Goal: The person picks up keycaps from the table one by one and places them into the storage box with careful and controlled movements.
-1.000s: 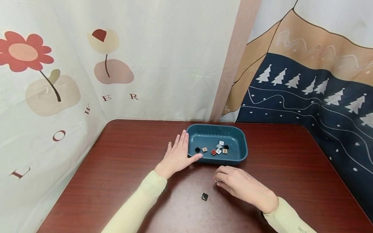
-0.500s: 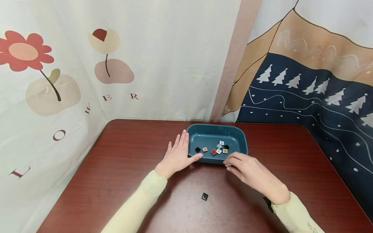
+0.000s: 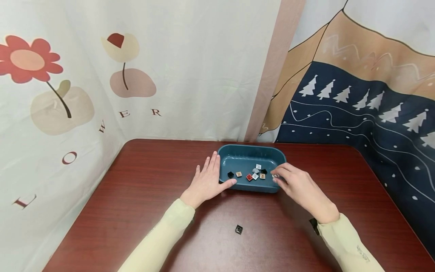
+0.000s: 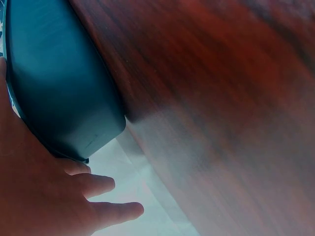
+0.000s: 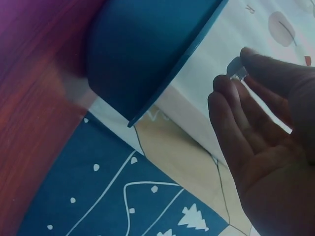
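Note:
Between right thumb and fingertip, a small whitish-grey keycap (image 5: 236, 67) is pinched by my right hand (image 3: 301, 187), over the right end of a teal plastic tub (image 3: 251, 150). Fingers extended, my left hand (image 3: 205, 180) rests against the tub's left side, its thumb along the front rim. Inside the tub lie several keycaps: a red keycap (image 3: 249, 177), a beige keycap (image 3: 239, 174), a black keycap (image 3: 230, 175) and white ones such as this white keycap (image 3: 258, 167). A dark keycap (image 3: 239, 229) lies on the table in front of the tub.
The tub stands near the back edge of a reddish-brown wooden table (image 3: 163, 162). Behind it hangs a white curtain (image 3: 204, 75) with flower prints, and to the right a navy cloth (image 3: 326, 121) with white trees.
My right hand has moved from the table in front of the tub up and right, carrying the pinched keycap over the tub's right end. The left hand has stayed in place.

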Action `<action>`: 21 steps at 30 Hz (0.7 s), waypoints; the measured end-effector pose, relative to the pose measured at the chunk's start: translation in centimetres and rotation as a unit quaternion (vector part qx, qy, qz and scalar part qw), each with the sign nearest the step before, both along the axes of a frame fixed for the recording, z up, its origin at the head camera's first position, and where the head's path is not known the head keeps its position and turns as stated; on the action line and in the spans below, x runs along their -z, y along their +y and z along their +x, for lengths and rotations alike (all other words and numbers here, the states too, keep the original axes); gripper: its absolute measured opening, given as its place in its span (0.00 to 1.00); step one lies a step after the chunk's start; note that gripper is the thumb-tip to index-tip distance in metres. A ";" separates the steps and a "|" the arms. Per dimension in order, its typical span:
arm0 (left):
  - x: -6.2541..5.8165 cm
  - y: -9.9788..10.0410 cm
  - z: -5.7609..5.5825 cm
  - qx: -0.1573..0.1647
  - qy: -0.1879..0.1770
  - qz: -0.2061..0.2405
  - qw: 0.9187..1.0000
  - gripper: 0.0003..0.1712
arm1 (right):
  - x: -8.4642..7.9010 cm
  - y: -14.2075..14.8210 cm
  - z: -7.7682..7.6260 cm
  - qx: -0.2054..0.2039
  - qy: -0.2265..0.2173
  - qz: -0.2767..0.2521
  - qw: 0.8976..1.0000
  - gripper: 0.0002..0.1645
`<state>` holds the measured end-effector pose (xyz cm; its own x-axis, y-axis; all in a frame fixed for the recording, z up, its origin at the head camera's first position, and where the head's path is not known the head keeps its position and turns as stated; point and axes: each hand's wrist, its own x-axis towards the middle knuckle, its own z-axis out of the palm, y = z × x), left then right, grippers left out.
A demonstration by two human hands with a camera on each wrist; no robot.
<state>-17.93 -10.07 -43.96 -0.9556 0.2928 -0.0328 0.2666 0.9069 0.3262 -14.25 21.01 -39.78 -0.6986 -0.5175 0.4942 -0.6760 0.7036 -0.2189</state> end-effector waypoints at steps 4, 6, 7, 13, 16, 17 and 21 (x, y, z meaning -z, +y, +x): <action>0.0 0.0 0.0 0.001 0.002 -0.002 1.000 0.68 | 0.0 0.1 -0.9 0.020 -0.012 0.000 1.000 0.14; 0.0 0.0 0.0 0.000 0.001 -0.003 1.000 0.68 | 0.0 0.0 -1.4 0.027 -0.022 0.003 0.999 0.13; 0.0 0.0 0.0 0.000 0.001 -0.001 1.000 0.67 | 0.0 0.0 -1.6 0.030 -0.027 0.006 0.999 0.13; 0.0 0.0 -0.1 0.000 0.001 0.008 1.000 0.66 | 0.2 -0.2 -2.8 0.039 -0.059 0.023 0.997 0.14; 0.0 0.0 -0.1 0.001 0.000 0.007 1.000 0.66 | 0.4 -0.3 -3.3 0.038 -0.072 0.031 0.996 0.14; 0.0 0.0 -0.1 0.001 0.000 0.006 1.000 0.67 | 0.4 -0.3 -3.4 0.037 -0.076 0.034 0.996 0.14; 0.0 0.0 -0.2 0.001 -0.002 0.005 1.000 0.67 | 0.7 -0.5 -4.1 0.032 -0.085 0.050 0.995 0.14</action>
